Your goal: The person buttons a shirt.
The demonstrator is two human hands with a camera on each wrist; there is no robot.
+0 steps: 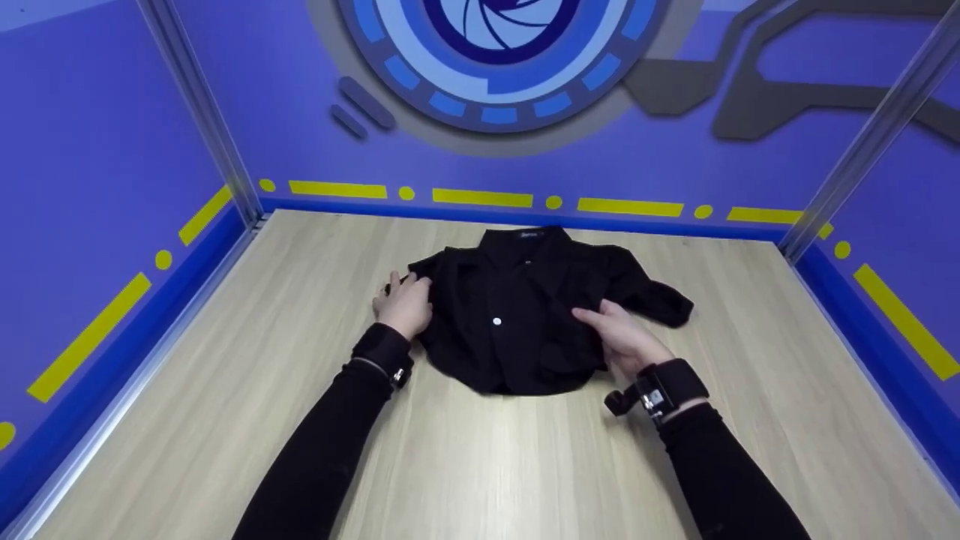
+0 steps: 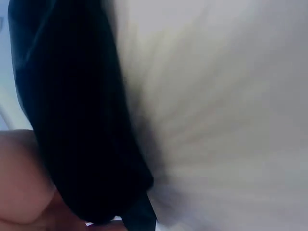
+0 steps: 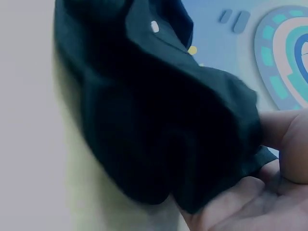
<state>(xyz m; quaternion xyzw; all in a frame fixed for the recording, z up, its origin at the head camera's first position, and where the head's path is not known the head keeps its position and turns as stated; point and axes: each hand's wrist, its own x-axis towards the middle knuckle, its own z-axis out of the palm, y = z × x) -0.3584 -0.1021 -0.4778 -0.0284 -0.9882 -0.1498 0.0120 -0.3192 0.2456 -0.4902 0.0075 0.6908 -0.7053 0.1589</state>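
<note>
A small black button-up shirt (image 1: 517, 322) lies front side up on the table, its collar toward the back wall and a white button on its front. My left hand (image 1: 403, 304) holds the shirt's left side by the sleeve, fingers curled over the cloth; a blurred part of this hand (image 2: 21, 180) shows beside the dark fabric in the left wrist view. At the lower right side, my right hand (image 1: 622, 334) grips the shirt, thumb on top and fingers beneath. In the right wrist view, the shirt's edge (image 3: 192, 159) hangs in folds by the right hand (image 3: 269, 183). The right sleeve (image 1: 664, 300) stretches outward, bent.
Light wood-grain table (image 1: 465, 465) surrounds the shirt. Blue printed panels (image 1: 480, 169) stand behind it and on both sides, with metal posts (image 1: 202, 112) at the corners. Each wrist wears a black strap (image 1: 382, 351) with a small device.
</note>
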